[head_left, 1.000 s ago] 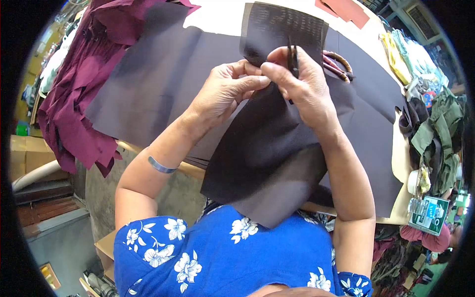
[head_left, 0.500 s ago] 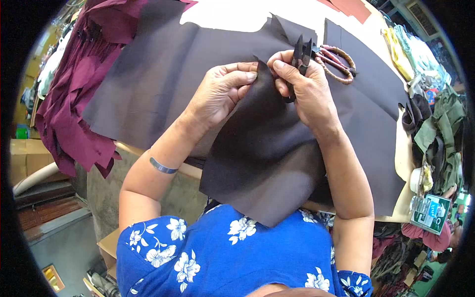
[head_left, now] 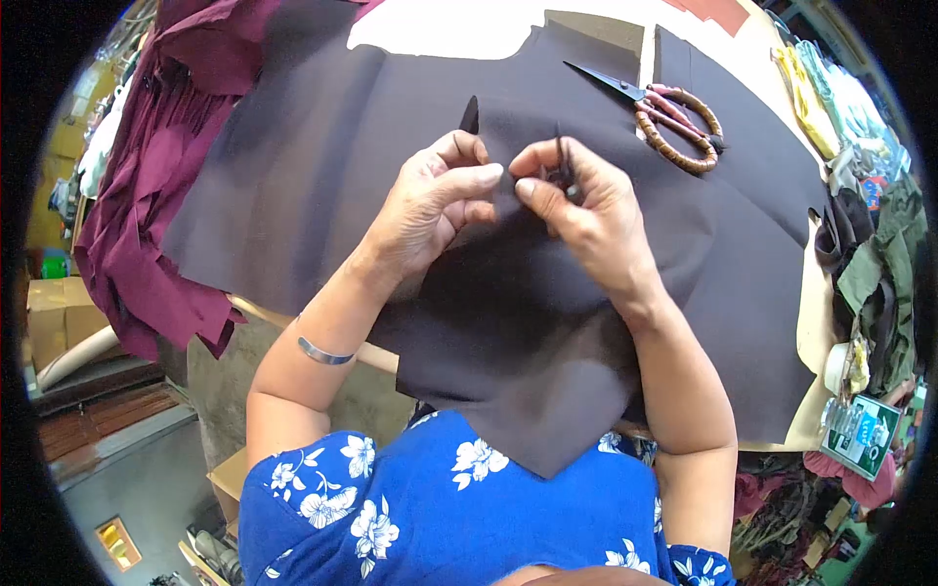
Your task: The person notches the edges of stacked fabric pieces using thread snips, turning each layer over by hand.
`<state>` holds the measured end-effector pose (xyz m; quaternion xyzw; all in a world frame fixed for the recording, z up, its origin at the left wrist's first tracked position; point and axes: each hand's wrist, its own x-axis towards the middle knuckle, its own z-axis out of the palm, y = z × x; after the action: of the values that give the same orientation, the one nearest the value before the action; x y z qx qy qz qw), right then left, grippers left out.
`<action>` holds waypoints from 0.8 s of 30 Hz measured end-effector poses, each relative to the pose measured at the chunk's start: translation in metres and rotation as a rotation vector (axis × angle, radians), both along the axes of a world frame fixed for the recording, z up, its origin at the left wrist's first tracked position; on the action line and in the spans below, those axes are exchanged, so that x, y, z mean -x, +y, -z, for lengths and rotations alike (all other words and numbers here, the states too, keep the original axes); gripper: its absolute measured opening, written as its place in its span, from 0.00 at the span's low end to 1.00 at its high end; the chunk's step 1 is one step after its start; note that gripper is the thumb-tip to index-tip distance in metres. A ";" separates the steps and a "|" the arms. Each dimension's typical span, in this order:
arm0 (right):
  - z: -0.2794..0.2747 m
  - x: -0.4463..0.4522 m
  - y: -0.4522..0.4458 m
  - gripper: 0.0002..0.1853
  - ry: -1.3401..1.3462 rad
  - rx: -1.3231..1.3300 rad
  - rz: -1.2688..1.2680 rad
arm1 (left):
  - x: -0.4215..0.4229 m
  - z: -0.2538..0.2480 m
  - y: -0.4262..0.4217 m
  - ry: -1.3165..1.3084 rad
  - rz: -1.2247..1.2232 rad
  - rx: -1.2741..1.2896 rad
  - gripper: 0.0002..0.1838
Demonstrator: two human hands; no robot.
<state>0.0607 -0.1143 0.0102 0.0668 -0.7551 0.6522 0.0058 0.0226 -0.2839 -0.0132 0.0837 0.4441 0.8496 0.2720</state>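
From my remote station I log the bench (head_left: 440,29) first: pale, mostly under a dark sheet (head_left: 293,186) spread across it, curved cut-out on its far side. Maroon cloth (head_left: 176,225) hangs in strips over the bench's left end. The worked piece (head_left: 528,332), also dark, is lifted between both hands and drapes over the near edge onto the blue shirt (head_left: 430,508).

Left hand (head_left: 486,164): thumb and fingers close together at the piece's far part; cannot tell whether they pinch it. Right hand (head_left: 518,178): just beside, fingers curled around small dark snips (head_left: 561,174), blurred; whether its thumb and forefinger also grip cloth, cannot tell.

Scissors (head_left: 649,100) lie unheld on the dark cloth, far and right of the right hand.

Progress, my judgement: main outlines look cut; handwork at the piece's far part seems under way, unfinished. How much remains, I cannot tell.
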 end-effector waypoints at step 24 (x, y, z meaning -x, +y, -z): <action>0.011 -0.006 -0.004 0.12 0.314 -0.266 -0.051 | 0.003 0.004 -0.009 0.109 -0.072 0.202 0.02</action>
<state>0.0671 -0.1183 -0.0009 0.1868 -0.8223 0.5284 0.0981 0.0199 -0.2927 -0.0173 0.0858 0.5442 0.8039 0.2240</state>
